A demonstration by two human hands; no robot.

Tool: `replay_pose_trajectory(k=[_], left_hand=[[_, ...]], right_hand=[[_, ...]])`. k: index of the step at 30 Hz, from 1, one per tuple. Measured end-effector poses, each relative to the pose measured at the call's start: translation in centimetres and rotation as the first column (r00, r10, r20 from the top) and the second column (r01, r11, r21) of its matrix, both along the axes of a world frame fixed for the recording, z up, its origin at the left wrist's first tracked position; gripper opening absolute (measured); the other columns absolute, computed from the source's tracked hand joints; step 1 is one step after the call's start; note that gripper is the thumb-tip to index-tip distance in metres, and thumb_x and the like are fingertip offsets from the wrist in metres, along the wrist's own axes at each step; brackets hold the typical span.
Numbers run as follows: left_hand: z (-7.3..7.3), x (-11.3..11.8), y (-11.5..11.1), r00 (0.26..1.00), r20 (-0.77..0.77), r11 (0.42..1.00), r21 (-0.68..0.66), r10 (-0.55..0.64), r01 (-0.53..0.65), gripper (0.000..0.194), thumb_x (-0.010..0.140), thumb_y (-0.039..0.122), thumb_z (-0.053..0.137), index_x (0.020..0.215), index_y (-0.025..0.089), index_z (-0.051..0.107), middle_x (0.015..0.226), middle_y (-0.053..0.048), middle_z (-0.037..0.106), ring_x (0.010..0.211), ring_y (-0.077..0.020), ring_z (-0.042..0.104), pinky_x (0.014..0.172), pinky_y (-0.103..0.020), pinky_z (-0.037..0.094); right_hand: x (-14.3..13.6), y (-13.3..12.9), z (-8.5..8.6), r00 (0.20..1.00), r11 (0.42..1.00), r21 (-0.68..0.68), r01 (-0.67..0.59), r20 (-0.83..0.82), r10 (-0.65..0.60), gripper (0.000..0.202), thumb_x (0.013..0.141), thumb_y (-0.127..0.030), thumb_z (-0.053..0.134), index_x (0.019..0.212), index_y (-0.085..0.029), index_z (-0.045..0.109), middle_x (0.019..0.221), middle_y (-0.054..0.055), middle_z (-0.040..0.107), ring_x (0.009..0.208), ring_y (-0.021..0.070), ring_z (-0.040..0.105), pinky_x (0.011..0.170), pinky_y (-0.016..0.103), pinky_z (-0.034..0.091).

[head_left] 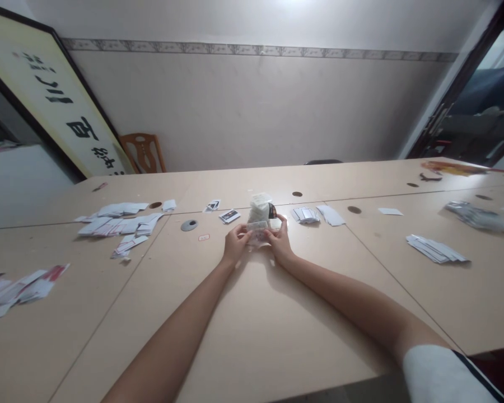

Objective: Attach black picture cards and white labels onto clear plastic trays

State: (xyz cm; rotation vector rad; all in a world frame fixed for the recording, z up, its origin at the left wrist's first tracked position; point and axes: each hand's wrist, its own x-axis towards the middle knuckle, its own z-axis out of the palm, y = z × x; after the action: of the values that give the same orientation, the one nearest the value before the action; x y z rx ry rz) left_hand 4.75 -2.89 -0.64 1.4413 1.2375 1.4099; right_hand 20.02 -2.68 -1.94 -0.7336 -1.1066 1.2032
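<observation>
Between my two hands is a small clear plastic bag point(257, 231), held at its sides just above the table. My left hand point(236, 244) pinches its left edge. With thumb and fingers, my right hand point(280, 242) grips the right edge. A dark printed card point(273, 211) shows by my right fingertips; I cannot tell whether that hand holds it too. Right behind the bag lies a pile of clear plastic bags point(260, 205). Dark-faced cards point(229, 216) lie left of the pile, and a small red-edged label point(204, 238) is near my left hand.
White card stacks point(306, 215) and white slips point(331, 215) lie to the right, with more cards point(437, 249) farther over. Paper piles point(121, 218) cover the left side. A round grey disc point(189, 225) lies on the wooden table point(277, 324). A chair point(143, 152) stands behind.
</observation>
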Motion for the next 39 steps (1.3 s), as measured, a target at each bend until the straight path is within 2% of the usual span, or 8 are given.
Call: replay_pose_trajectory(k=[4, 8, 11, 15, 18, 23, 29, 39], left_hand=[[0.5, 0.3, -0.4, 0.992, 0.122, 0.995, -0.091, -0.041, 0.052, 0.039, 0.069, 0.044, 0.072, 0.093, 0.014, 0.063, 0.085, -0.004, 0.067, 0.067, -0.017, 0.067, 0.057, -0.029, 0.057], [1.8, 0.2, -0.7, 0.986, 0.164, 0.993, -0.106, -0.04, 0.058, 0.043, 0.067, 0.044, 0.075, 0.093, 0.014, 0.059, 0.086, -0.004, 0.066, 0.066, -0.0157, 0.068, 0.056, -0.029, 0.059], [3.7, -0.2, -0.7, 0.988, 0.153, 0.993, -0.11, -0.011, 0.028, 0.044, 0.064, 0.045, 0.077, 0.088, 0.016, 0.054, 0.084, -0.003, 0.066, 0.066, -0.0157, 0.067, 0.053, -0.028, 0.059], [8.3, -0.8, -0.8, 0.991, 0.07, 0.965, -0.229, -0.118, 0.131, 0.038, 0.066, 0.038, 0.079, 0.08, 0.018, 0.05, 0.082, -0.003, 0.067, 0.066, -0.0158, 0.068, 0.055, -0.028, 0.059], [12.7, -1.0, -1.4, 0.964, -0.014, 0.907, -0.343, -0.264, 0.243, 0.033, 0.069, 0.031, 0.079, 0.087, 0.017, 0.055, 0.088, -0.008, 0.071, 0.069, -0.0177, 0.071, 0.065, -0.03, 0.06], [18.3, 0.2, -4.0, 0.976, -0.031, 0.967, -0.149, -0.215, 0.209, 0.046, 0.077, 0.026, 0.074, 0.114, 0.02, 0.048, 0.094, -0.012, 0.074, 0.068, -0.0223, 0.073, 0.063, -0.036, 0.06], [20.5, 1.1, -8.1, 0.969, 0.003, 0.969, 0.024, -0.246, 0.246, 0.04, 0.077, 0.03, 0.073, 0.108, 0.019, 0.049, 0.082, -0.007, 0.073, 0.066, -0.0242, 0.073, 0.052, -0.031, 0.059], [23.0, 1.3, -13.3, 0.929, 0.012, 0.93, 0.004, -0.369, 0.369, 0.037, 0.087, 0.047, 0.065, 0.105, 0.019, 0.049, 0.091, -0.006, 0.071, 0.075, -0.0232, 0.074, 0.061, -0.034, 0.064]], right_hand=[[0.2, -0.3, 0.9, 0.998, 0.998, -0.014, 0.054, 0.032, -0.054, 0.075, 0.076, -0.036, 0.07, 0.135, -0.026, 0.024, 0.097, 0.005, 0.071, 0.079, 0.0208, 0.071, 0.073, 0.037, 0.058], [1.2, 0.2, 3.0, 0.975, 0.975, 0.036, 0.22, 0.037, -0.221, 0.063, 0.078, -0.041, 0.069, 0.126, -0.029, 0.031, 0.134, 0.012, 0.052, 0.089, 0.0188, 0.07, 0.076, 0.034, 0.057], [2.1, 0.9, 5.8, 0.964, 0.957, 0.111, 0.267, -0.022, -0.266, 0.04, 0.081, -0.045, 0.066, 0.106, -0.025, 0.043, 0.117, 0.006, 0.057, 0.085, 0.017, 0.071, 0.068, 0.027, 0.055], [2.7, 1.5, 10.7, 0.967, 0.932, 0.259, 0.255, -0.092, -0.239, 0.028, 0.084, -0.045, 0.064, 0.085, -0.022, 0.047, 0.075, -0.004, 0.059, 0.06, 0.0122, 0.067, 0.051, 0.021, 0.048], [3.0, 1.3, 14.8, 0.982, 0.922, 0.337, 0.19, -0.085, -0.171, 0.028, 0.08, -0.041, 0.07, 0.078, -0.021, 0.051, 0.065, -0.005, 0.06, 0.051, 0.0101, 0.062, 0.045, 0.019, 0.045], [4.0, -1.0, 19.8, 0.999, 0.939, 0.343, -0.02, 0.033, 0.01, 0.026, 0.072, -0.035, 0.079, 0.074, -0.018, 0.058, 0.056, -0.003, 0.064, 0.045, 0.0113, 0.062, 0.041, 0.02, 0.047], [5.4, -5.2, 21.3, 0.982, 0.905, 0.414, -0.099, 0.187, 0.022, 0.02, 0.075, -0.032, 0.078, 0.075, -0.018, 0.063, 0.053, -0.003, 0.064, 0.04, 0.0106, 0.059, 0.037, 0.02, 0.046], [4.4, -11.0, 22.5, 0.967, 0.924, 0.381, -0.038, 0.246, -0.062, 0.025, 0.074, -0.037, 0.079, 0.073, -0.019, 0.061, 0.05, -0.004, 0.06, 0.038, 0.009, 0.054, 0.037, 0.021, 0.043]])
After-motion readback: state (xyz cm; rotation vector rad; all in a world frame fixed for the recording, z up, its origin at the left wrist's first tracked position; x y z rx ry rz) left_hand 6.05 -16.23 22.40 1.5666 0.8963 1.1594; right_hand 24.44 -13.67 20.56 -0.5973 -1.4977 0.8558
